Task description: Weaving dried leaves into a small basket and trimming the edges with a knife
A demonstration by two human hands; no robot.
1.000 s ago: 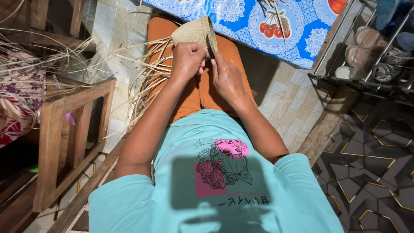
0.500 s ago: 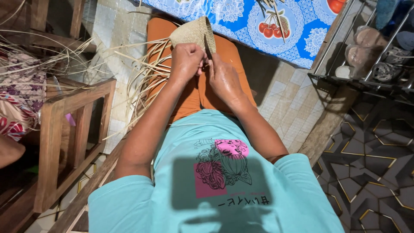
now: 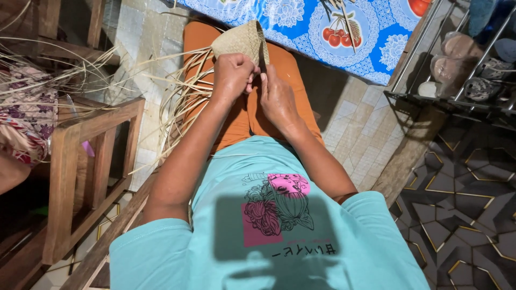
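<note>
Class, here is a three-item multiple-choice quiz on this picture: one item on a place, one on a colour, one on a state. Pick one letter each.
1. Where do the loose strips trail from the woven piece?
A. Toward the wooden frame on the person's left
B. Onto the shoe rack
C. Over the blue cloth

2. What colour are the trousers under the hands?
A. Green
B. Orange
C. White

3. How are the hands placed?
A. Both flat on the floor
B. One raised in the air
C. Both closed on the woven piece

Answers:
1 A, the strips fan out toward the wooden frame.
2 B, orange cloth shows on both legs.
3 C, the left hand and right hand both grip the piece's lower edge over the lap.
</note>
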